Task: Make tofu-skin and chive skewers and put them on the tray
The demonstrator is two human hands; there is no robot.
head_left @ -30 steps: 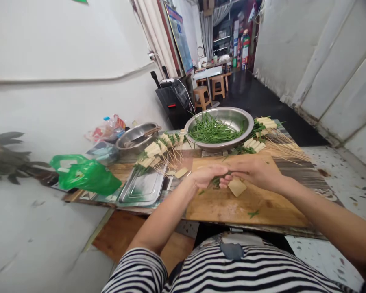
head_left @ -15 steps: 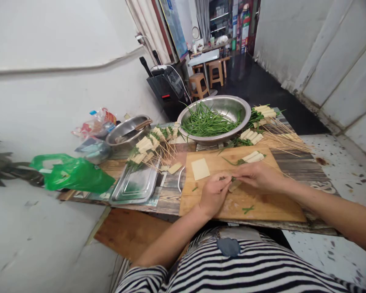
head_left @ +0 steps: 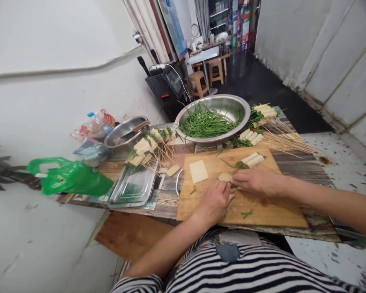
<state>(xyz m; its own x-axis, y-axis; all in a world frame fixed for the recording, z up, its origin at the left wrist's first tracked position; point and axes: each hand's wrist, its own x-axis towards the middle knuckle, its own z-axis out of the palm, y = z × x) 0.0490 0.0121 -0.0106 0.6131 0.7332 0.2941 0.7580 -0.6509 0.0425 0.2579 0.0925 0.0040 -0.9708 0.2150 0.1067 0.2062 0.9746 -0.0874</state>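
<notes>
My left hand (head_left: 214, 200) and my right hand (head_left: 255, 182) rest together on a wooden cutting board (head_left: 271, 209). Between their fingertips lies a pale tofu-skin roll (head_left: 225, 177) with green chives at its end; both hands press on it. A flat square tofu sheet (head_left: 198, 171) lies just left of my hands. Two finished rolls (head_left: 251, 159) lie beyond my right hand. A steel bowl of green chives (head_left: 212, 120) stands behind the board.
Skewered rolls (head_left: 146, 148) pile over a steel tray (head_left: 134, 186) at left; more skewers (head_left: 271, 128) lie at right. A small steel bowl (head_left: 125, 132), a green plastic bag (head_left: 68, 179) and a black appliance (head_left: 166, 87) stand further left. Stools (head_left: 199, 83) are in the back.
My hands came down from in front of me onto the board and now press the roll flat on it. The flat sheet and finished rolls came into view.
</notes>
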